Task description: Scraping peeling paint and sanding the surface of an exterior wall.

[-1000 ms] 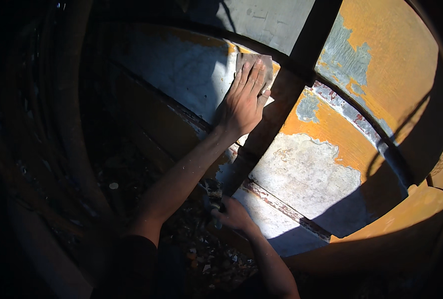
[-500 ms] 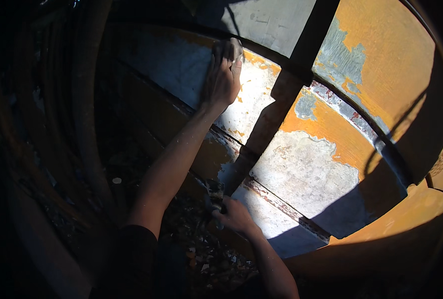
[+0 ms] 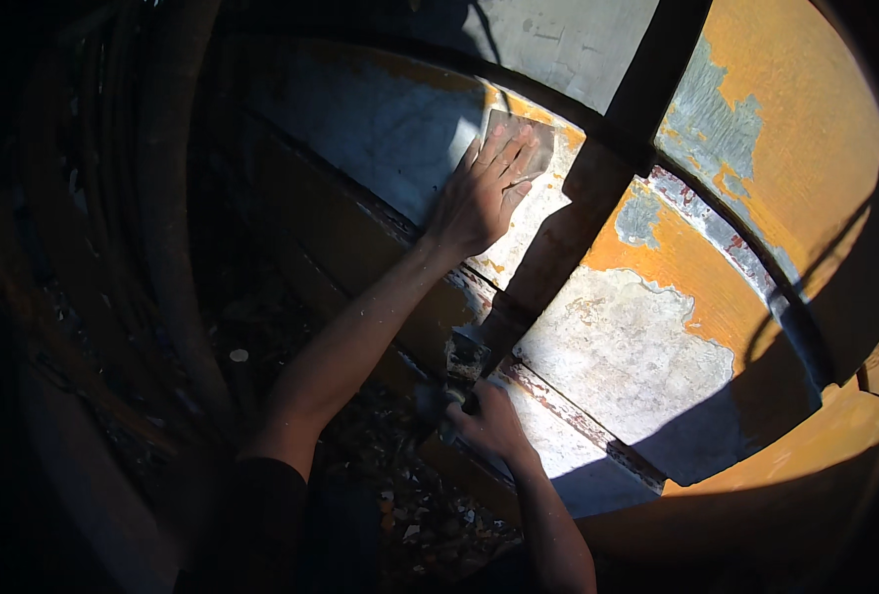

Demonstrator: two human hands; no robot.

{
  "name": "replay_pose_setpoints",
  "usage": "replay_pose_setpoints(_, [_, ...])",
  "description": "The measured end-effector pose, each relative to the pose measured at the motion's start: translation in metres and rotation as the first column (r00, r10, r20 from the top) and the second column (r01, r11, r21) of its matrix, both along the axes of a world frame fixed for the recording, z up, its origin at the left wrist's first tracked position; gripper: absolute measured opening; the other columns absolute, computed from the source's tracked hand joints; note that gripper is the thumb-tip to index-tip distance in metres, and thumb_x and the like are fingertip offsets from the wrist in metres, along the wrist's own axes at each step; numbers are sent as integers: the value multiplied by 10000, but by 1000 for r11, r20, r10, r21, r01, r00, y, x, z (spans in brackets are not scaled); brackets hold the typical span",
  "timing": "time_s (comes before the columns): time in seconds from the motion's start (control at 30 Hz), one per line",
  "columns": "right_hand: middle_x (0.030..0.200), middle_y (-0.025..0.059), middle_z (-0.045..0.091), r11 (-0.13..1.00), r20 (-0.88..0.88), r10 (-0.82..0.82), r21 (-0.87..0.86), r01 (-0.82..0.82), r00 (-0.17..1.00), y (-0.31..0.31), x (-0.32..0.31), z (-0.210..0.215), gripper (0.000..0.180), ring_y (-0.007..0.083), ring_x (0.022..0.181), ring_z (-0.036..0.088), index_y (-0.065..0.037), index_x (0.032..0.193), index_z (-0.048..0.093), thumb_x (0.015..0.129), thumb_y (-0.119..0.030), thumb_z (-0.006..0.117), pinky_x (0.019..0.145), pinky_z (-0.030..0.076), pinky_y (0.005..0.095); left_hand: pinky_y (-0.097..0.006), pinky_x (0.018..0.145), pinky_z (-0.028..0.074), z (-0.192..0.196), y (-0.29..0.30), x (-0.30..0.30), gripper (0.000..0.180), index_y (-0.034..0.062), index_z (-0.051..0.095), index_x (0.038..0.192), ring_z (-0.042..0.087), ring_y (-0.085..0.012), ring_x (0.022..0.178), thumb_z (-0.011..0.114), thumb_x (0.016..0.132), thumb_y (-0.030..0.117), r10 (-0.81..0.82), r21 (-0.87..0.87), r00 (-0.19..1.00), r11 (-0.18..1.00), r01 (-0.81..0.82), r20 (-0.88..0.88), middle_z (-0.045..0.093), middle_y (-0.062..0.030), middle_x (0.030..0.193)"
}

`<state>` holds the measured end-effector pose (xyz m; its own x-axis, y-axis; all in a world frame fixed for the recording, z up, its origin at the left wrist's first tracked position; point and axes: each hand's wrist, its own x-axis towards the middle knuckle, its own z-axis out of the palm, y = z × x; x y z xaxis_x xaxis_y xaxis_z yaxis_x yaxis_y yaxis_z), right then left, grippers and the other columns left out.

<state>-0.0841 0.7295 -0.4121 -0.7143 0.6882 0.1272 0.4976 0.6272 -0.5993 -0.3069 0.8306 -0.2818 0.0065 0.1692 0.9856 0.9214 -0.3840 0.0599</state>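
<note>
Left hand (image 3: pixel 479 198) is laid flat with fingers spread, pressing one grey sheet of sandpaper (image 3: pixel 519 144) against a sunlit panel (image 3: pixel 618 346). Right hand (image 3: pixel 489 421) is closed around the foot of a dark bar (image 3: pixel 568 228) crossing the panel; whether anything else is held cannot be told. The panel is seen as pale bare patches among flaking orange paint, with grey areas higher up. Two hands and one sheet are counted. The sheet looks worn and dusty. Deep shadow covers the left surroundings, and debris (image 3: pixel 410 515) is scattered on the ground below.
</note>
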Motion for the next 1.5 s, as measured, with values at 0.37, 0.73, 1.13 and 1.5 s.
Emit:
replay_pose_setpoints(0.37, [808, 78, 577, 498, 130, 300, 823, -272, 945, 27, 4, 40, 275, 232, 768, 602, -33, 982, 629, 777, -202, 701, 962, 454, 401, -466, 1202, 216, 17, 16, -59, 592, -16, 321, 1514, 260, -436, 1455, 330, 1060, 362, 41, 29, 990, 999, -46, 138, 303, -241, 1565])
replay_pose_setpoints(0.73, [763, 90, 529, 466, 536, 330, 624, -628, 777, 45, -4, 47, 259, 254, 776, 623, -52, 903, 534, 842, -279, 644, 901, 523, 381, -492, 1214, 191, -22, 20, -62, 608, -1, 242, 1540, 216, -433, 1481, 309, 1069, 378, 36, -27, 993, 999, -33, 108, 238, -243, 1600])
replay_pose_setpoints(1.13, [845, 135, 574, 470, 532, 330, 623, -625, 780, 54, -8, 25, 370, 303, 840, 633, -18, 978, 528, 851, -342, 655, 779, 535, 384, -489, 1174, 280, 6, 19, -31, 531, -2, 469, 1437, 377, -405, 1402, 529, 1002, 296, -91, 80, 991, 993, 83, 101, 418, -197, 1525])
replay_pose_setpoints(1.5, [1014, 162, 612, 606, 633, 228, 502, -617, 740, 51, -15, 26, 505, 338, 978, 646, -36, 1173, 514, 902, -453, 599, 843, 540, 424, -468, 1176, 300, 24, 4, -22, 533, 14, 423, 1477, 332, -413, 1435, 534, 1003, 232, -61, 89, 996, 994, 55, 61, 395, -182, 1544])
